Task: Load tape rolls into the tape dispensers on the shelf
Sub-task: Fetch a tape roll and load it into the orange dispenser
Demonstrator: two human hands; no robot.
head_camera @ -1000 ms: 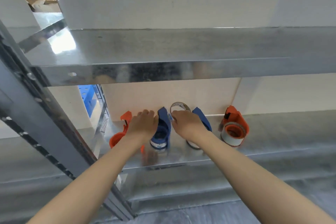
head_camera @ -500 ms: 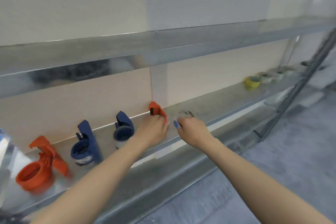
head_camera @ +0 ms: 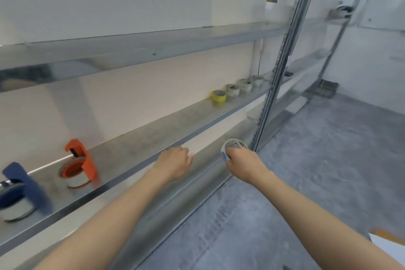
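Both of your hands have drawn back from the orange dispenser they were at 0.5 s ago, and your view has swung right along the rack. Your left hand (head_camera: 173,165) now hangs in front of the lip of the long galvanised metal shelf (head_camera: 140,146), fingers loosely curled with nothing in them; whether it brushes the lip I cannot tell. Your right hand (head_camera: 243,165) sits lower and to the right, off the shelf, fingers and thumb pinched round a thin pale ring of tape (head_camera: 234,145) with a blue tab; the blur hides whether it is a usable roll or a spent core. Of the work done, 2 dispensers show: the orange plastic dispenser (head_camera: 84,160) and, near it at the left edge, the blue plastic dispenser (head_camera: 22,184). Each rests on the shelf with a white roll seated in it, so both look loaded. The other 2 seen earlier are out of view, so I cannot vouch for them. Supply remains: 1 yellow tape roll (head_camera: 218,96) and 3 pale grey rolls (head_camera: 232,90) stand in a row farther right on the same shelf, well apart from your hands. I judge you are between dispensers, roughly midway, with a fresh roll to fetch.
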